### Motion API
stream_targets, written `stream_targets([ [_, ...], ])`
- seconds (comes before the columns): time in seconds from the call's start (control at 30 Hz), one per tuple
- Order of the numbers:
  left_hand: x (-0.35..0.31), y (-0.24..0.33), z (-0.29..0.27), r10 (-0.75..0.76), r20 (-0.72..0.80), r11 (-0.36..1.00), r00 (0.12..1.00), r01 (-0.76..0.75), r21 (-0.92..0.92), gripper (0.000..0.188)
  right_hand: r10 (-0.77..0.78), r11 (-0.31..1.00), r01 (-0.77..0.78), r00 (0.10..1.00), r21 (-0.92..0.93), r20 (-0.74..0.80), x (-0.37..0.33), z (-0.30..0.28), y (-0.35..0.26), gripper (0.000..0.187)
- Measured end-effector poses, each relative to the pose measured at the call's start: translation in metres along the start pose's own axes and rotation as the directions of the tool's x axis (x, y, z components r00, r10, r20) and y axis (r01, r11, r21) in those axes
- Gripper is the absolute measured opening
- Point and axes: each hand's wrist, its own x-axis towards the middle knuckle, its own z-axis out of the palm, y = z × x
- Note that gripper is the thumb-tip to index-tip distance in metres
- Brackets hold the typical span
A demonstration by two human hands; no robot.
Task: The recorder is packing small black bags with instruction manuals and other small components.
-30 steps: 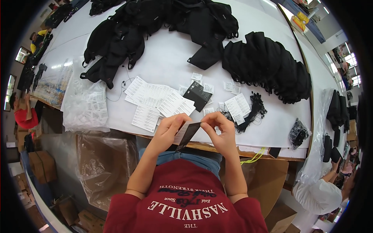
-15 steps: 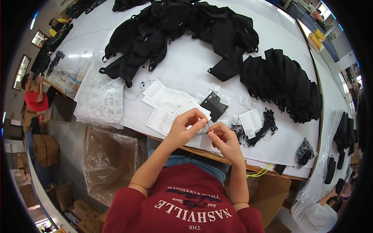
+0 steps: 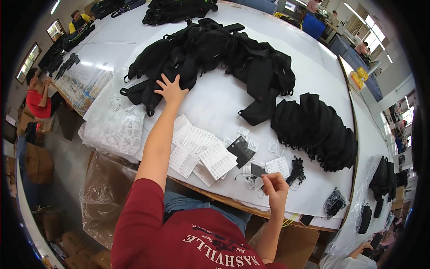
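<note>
Across a workroom, past a person in red (image 3: 39,104) and brown cartons (image 3: 39,163) on the left. Nearer, at a wide white table (image 3: 313,74) with a wooden edge. Reaching far forward with the left hand (image 3: 172,93), palm down, with fingers released and splayed over a black bag (image 3: 186,69), at the left end of a heaped arc of bags. Cannot tell how firmly pressed. Low at the front edge with the right hand (image 3: 275,187), pinching a small dark tag (image 3: 257,170) between thumb and fingers, just left of a white sheet (image 3: 277,166). Cannot tell whether clear of the table or brushing it. Between the hands, overlapping white leaflets (image 3: 218,160), with a dark card (image 3: 241,151) just beside. Farther right, black cords (image 3: 296,171), a row of black pieces (image 3: 313,132) and a clear packet (image 3: 334,202). At left, a clear sack (image 3: 112,132) of white labels.
</note>
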Motion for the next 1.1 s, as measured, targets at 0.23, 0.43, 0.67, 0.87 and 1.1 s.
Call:
stream_targets([
  [0.23, 0.014, -0.02, 0.003, 0.107, -0.169, 0.978, 0.98, -0.134, -0.161, 0.049, 0.058, 0.998, -0.058, 0.998, 0.006, -0.006, -0.021, -0.019, 0.009, 0.005],
  [0.43, -0.011, -0.005, -0.041, 0.243, -0.332, 0.791, 0.911, -0.385, -0.476, 0.036, 0.045, 0.995, -0.036, 0.995, 0.096, -0.089, -0.026, -0.025, 0.011, 0.006],
  [0.67, -0.101, 0.059, -0.105, 0.42, -0.332, 0.524, 0.845, -0.525, -0.671, 0.036, 0.029, 0.996, -0.025, 0.998, 0.088, -0.047, -0.027, -0.018, 0.006, 0.005],
  [0.87, -0.193, 0.114, -0.117, 0.684, -0.246, 0.422, 0.687, -0.648, -0.634, 0.036, 0.015, 0.997, -0.009, 0.997, 0.076, -0.074, -0.038, -0.022, 0.007, 0.005],
  [1.1, -0.234, 0.114, -0.102, 0.893, 0.124, 0.327, 0.433, -0.435, -0.839, 0.049, 0.049, 0.997, -0.042, 0.992, 0.06, -0.116, -0.05, -0.032, 0.015, 0.006],
])
